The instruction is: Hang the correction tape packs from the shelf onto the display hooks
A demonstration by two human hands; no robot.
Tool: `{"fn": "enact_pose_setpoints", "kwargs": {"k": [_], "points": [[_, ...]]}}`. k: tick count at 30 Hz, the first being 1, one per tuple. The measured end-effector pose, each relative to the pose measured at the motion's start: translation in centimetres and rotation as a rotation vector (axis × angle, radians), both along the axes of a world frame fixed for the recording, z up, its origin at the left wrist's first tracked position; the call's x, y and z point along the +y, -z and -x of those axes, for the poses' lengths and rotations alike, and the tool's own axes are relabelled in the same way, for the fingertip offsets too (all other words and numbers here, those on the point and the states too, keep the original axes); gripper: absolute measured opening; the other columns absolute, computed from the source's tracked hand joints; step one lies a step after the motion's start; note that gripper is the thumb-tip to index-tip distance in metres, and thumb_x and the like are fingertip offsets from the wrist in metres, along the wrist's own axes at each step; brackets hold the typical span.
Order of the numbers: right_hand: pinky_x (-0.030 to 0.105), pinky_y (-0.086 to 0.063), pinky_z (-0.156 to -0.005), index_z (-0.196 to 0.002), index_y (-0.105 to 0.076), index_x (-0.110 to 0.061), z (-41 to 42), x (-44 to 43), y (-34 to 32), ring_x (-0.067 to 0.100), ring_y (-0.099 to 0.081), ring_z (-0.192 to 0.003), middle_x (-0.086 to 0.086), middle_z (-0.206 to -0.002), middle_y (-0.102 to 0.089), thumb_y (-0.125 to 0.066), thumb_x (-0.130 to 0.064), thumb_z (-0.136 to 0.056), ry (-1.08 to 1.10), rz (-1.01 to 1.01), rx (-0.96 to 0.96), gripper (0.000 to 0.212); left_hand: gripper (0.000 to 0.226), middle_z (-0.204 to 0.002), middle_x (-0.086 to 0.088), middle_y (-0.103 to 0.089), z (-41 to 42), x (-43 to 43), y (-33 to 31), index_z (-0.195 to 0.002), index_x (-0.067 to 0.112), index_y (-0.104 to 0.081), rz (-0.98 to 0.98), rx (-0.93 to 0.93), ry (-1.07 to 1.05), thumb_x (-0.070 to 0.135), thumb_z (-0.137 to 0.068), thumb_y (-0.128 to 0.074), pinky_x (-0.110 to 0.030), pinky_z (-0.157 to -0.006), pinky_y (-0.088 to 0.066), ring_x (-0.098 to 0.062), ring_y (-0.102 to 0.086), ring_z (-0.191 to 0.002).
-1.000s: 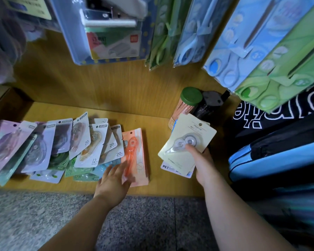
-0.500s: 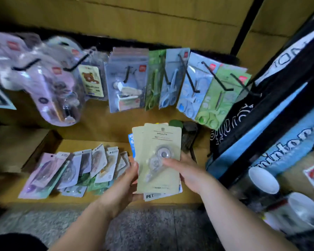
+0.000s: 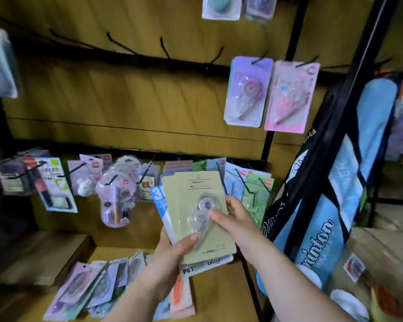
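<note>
A small stack of correction tape packs [image 3: 197,205], pale yellow card in front and a blue and white one behind, is held upright in front of me. My left hand [image 3: 172,254] grips the stack's lower left corner, thumb on its face. My right hand [image 3: 236,217] holds its right edge, thumb across the clear blister. More packs [image 3: 96,287] lie fanned on the wooden shelf [image 3: 216,296] below. Bare black display hooks [image 3: 164,48] stick out of the upper rail. Two packs, lilac [image 3: 248,91] and pink [image 3: 291,96], hang at the rail's right end.
A lower rail carries hung stationery: staplers and tape dispensers [image 3: 116,194] at left, scissors packs [image 3: 256,191] at right. A blue and black badminton bag [image 3: 323,205] leans against a black upright post [image 3: 358,70]. White cups [image 3: 349,305] sit at the lower right.
My view has tilted up from the shelf to the upper hook rail. My left hand left the shelf packs and joined the right on the stack, which rose higher.
</note>
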State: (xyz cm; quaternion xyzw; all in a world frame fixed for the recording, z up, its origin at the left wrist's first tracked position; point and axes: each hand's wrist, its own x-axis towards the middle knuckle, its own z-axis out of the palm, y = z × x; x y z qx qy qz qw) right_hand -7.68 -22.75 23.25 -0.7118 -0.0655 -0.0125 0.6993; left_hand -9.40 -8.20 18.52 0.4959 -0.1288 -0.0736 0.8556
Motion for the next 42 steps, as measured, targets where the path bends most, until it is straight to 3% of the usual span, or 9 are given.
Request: {"fn": "enact_pose_setpoints", "kwargs": {"k": [3, 6, 8, 11, 14, 19, 26, 31, 42], "points": [[0.029, -0.053, -0.080, -0.115, -0.052, -0.027, 0.4, -0.2, -3.0, 0.015, -0.063, -0.094, -0.004, -0.104, -0.064, -0.060, -0.019, -0.086, 0.052, -0.030, -0.078, 0.031, 0.094, -0.100, -0.002, -0.074, 0.2, -0.2, -2.7, -0.116, 0.022, -0.053, 0.020, -0.057, -0.018, 0.041, -0.032, -0.090, -0.026, -0.062, -0.057, -0.019, -0.071, -0.088], [0.031, -0.052, -0.078, -0.118, -0.052, -0.021, 0.4, -0.7, -5.9, 0.018, -0.063, -0.089, 0.001, -0.100, -0.065, -0.059, -0.016, -0.087, 0.062, -0.061, -0.136, 0.032, 0.062, -0.105, 0.000, -0.073, -0.2, 0.2, -4.8, -0.122, 0.021, -0.051, -0.044, -0.104, -0.034, 0.028, -0.063, -0.068, -0.026, -0.071, -0.058, -0.018, -0.070, -0.095], [0.029, -0.054, -0.072, -0.106, -0.054, -0.026, 0.4, -0.9, -7.4, 0.016, -0.064, -0.084, 0.000, -0.094, -0.066, -0.059, -0.016, -0.086, 0.061, -0.078, -0.169, 0.023, 0.058, -0.107, -0.001, -0.072, -0.4, 0.4, -6.0, -0.122, 0.021, -0.051, -0.076, -0.128, -0.041, 0.028, -0.066, -0.064, -0.025, -0.073, -0.057, -0.018, -0.069, -0.097], [0.036, -0.054, -0.079, -0.095, -0.055, -0.033, -0.1, -1.1, -9.2, 0.021, -0.066, -0.087, 0.005, -0.097, -0.068, -0.059, -0.015, -0.086, 0.065, -0.065, -0.233, 0.021, 0.072, -0.102, -0.001, -0.074, -0.7, 0.6, -7.8, -0.115, 0.022, -0.056, -0.120, -0.184, -0.047, 0.038, -0.048, -0.078, -0.023, -0.068, -0.056, -0.017, -0.070, -0.092], [0.044, -0.053, -0.086, -0.108, -0.056, -0.027, -0.6, -1.3, -11.1, 0.026, -0.067, -0.095, 0.009, -0.105, -0.068, -0.061, -0.017, -0.085, 0.091, -0.023, -0.284, 0.026, 0.076, -0.100, -0.004, -0.074, -1.7, 1.0, -8.8, -0.116, 0.020, -0.054, -0.136, -0.188, -0.055, 0.036, -0.044, -0.074, -0.029, -0.068, -0.058, -0.021, -0.071, -0.088], [0.023, -0.055, -0.063, -0.094, -0.055, -0.032, -1.8, -1.8, -14.4, 0.006, -0.068, -0.073, -0.011, -0.081, -0.070, -0.059, -0.011, -0.086, 0.114, -0.042, -0.391, 0.023, 0.079, -0.104, -0.004, -0.073, -3.0, 1.7, -10.0, -0.116, 0.022, -0.053, -0.171, -0.196, -0.092, 0.035, -0.042, -0.075, -0.037, -0.082, -0.056, -0.024, -0.069, -0.095], [0.030, -0.053, -0.070, -0.092, -0.054, -0.033, -4.1, -2.1, -18.8, 0.012, -0.063, -0.086, -0.004, -0.097, -0.064, -0.058, -0.013, -0.086, 0.202, -0.050, -0.499, 0.021, 0.080, -0.087, 0.004, -0.076, -5.2, 2.7, -10.7, -0.111, 0.022, -0.052, -0.196, -0.173, -0.141, 0.039, -0.036, -0.075, -0.023, -0.060, -0.056, -0.014, -0.072, -0.079], [0.024, -0.051, -0.070, -0.098, -0.052, -0.031, -5.9, -0.9, -19.5, 0.008, -0.061, -0.085, -0.009, -0.095, -0.063, -0.059, -0.011, -0.086, 0.179, 0.018, -0.513, 0.024, 0.082, -0.088, 0.003, -0.076, -6.2, 2.9, -11.4, -0.109, 0.023, -0.053, -0.180, -0.181, -0.140, 0.038, -0.033, -0.079, -0.023, -0.058, -0.055, -0.016, -0.073, -0.078], [0.033, -0.051, -0.088, -0.092, -0.053, -0.036, -7.6, -0.4, -18.5, 0.016, -0.061, -0.102, -0.001, -0.112, -0.063, -0.060, -0.011, -0.085, 0.121, 0.040, -0.503, 0.027, 0.073, -0.094, -0.001, -0.075, -7.3, 3.5, -10.7, -0.109, 0.024, -0.055, -0.152, -0.159, -0.170, 0.037, -0.039, -0.075, -0.026, -0.061, -0.057, -0.020, -0.072, -0.083]]}}
